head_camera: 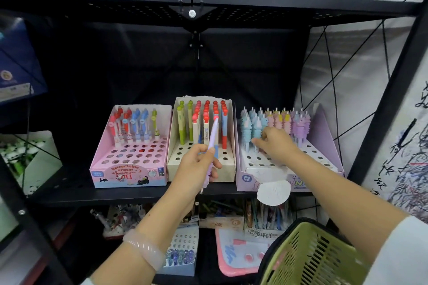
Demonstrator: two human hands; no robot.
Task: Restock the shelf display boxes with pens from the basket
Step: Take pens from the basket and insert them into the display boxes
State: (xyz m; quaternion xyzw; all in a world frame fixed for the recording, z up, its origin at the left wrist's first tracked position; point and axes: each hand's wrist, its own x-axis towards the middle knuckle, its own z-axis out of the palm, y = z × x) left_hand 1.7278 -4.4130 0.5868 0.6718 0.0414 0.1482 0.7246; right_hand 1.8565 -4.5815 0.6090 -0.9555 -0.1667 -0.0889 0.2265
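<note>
Pink box (pixel 129 157): at 9 o'clock on the black shelf (pixel 69 192), the leftmost of 3 display boxes; red, blue and 1 green pen stand in its back rows, and the front holes are bare.
My left hand (pixel 196 169): just in front of the middle box, closed on a lilac pen (pixel 212 143) that tilts up toward 1 o'clock; a pale bangle (pixel 143 250) sits on that wrist.
Cream box (pixel 201 164): at 12 o'clock, between the other 2 boxes; green pens stand at its left, red-capped ones at its right, and the lilac pen's pink top lies across them.
My right hand (pixel 275 143): inside the lilac box (pixel 324 136) at 2 o'clock, fingers narrowed and reaching among the blue pens (pixel 251 127); I cannot tell whether they pinch 1.
Green basket (pixel 310 257): at 5 o'clock, under my right forearm; its contents are hidden.
</note>
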